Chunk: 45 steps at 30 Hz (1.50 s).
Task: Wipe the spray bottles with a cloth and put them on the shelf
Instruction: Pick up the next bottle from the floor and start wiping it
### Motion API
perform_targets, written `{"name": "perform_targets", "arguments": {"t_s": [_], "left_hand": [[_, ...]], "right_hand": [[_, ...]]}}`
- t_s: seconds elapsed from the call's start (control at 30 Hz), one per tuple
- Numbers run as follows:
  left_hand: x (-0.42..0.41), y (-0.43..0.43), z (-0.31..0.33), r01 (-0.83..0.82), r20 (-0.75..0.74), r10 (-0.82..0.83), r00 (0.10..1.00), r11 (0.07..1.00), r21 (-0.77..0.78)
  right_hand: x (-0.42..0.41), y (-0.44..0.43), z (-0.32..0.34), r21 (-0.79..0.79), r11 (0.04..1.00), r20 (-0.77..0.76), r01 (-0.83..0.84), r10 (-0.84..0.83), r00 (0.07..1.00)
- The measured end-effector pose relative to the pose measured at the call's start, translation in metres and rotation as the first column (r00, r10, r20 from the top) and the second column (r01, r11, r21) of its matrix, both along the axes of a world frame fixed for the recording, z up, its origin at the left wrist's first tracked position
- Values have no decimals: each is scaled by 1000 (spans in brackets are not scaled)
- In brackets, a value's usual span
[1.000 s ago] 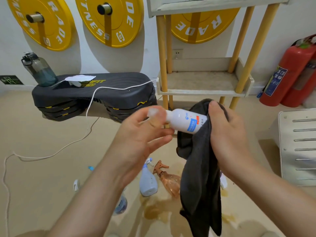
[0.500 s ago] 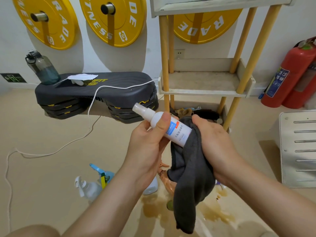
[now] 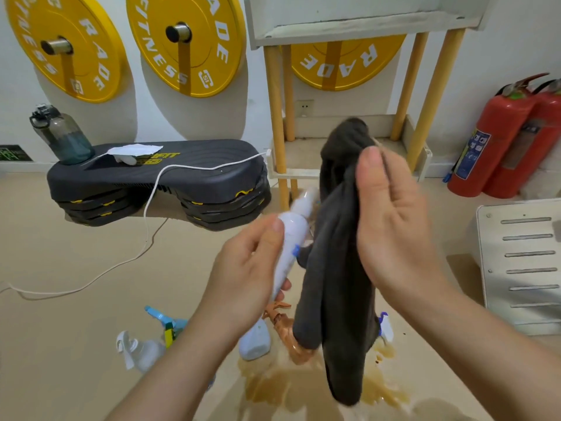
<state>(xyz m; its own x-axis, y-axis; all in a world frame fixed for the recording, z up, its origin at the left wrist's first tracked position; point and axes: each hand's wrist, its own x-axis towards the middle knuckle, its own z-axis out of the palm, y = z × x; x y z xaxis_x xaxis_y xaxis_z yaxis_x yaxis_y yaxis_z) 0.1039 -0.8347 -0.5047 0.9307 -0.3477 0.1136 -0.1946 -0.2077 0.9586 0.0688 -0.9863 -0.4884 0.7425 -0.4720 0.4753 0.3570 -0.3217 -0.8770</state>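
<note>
My left hand [image 3: 246, 268] grips a small white spray bottle [image 3: 290, 238] with its nozzle pointing up and away. My right hand [image 3: 391, 229] holds a dark grey cloth [image 3: 337, 268] that hangs down beside the bottle, thumb pinching its upper part. The cloth touches the bottle's right side. On the floor below lie other spray bottles: a clear one with a white trigger [image 3: 141, 349], a blue-topped one [image 3: 165, 322], a pale blue one [image 3: 255, 341] and an amber one [image 3: 288, 332]. The wooden shelf [image 3: 303, 173] stands behind the cloth.
A brown puddle [image 3: 273, 387] spreads on the floor under the bottles. A black step platform [image 3: 158, 180] with a water bottle [image 3: 62, 135] and a white cord [image 3: 148, 214] sits left. Red fire extinguishers [image 3: 498, 138] and a white slatted panel [image 3: 525, 262] stand right.
The bottle has turned from slanted to nearly upright in my left hand. My right hand has lifted off the bottle and raised the cloth, which now hangs longer.
</note>
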Motion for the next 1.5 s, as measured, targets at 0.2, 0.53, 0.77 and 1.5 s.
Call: {"name": "perform_targets", "arguments": {"t_s": [0.2,0.53,0.77,1.5], "left_hand": [[-15,-7,-12,73,167,-97,981,987,140],[-14,10,-24,-127,805,-404,435,857,499],[-4,6,-10,-27,61,19,998,990,140],[10,18,3,111,-323,-60,945,984,140]], "right_hand": [[11,-4,-31,-579,797,-200,-174,68,977],[11,-25,-18,-92,947,-772,-309,128,623],[-8,-3,-32,-676,723,-248,-145,-38,968],[-5,0,-31,-641,767,-209,44,-229,951]]}}
